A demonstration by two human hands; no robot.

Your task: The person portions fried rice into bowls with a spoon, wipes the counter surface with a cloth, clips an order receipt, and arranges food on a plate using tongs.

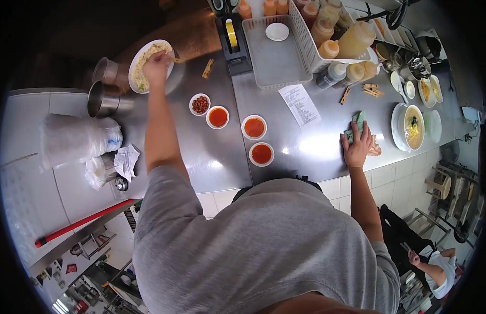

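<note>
At the upper left, my left hand (157,67) is over a white oval dish (133,82) of what looks like fried rice. Its fingers are bunched near the rice, and whatever they hold is hidden. A thin tan piece (177,60), perhaps a clothespin, juts out beside that hand at the rim. Out to the right, my right hand (356,148) presses a crumpled green cloth (359,119) on the steel counter, fingers over it. A pinkish piece (376,148), perhaps cloth, shows beside this hand. Between my hands sit cups of red sauce (254,127) and a cup of peanuts (200,104).
A printed slip (299,106) lies mid-counter, with clothespins (372,91) nearby. Squeeze bottles (356,40), a white basket (278,70) and a tape dispenser (236,64) line the back. A soup bowl (413,127) stands at right, metal pots (101,99) at left. Another person (438,268) is at lower right.
</note>
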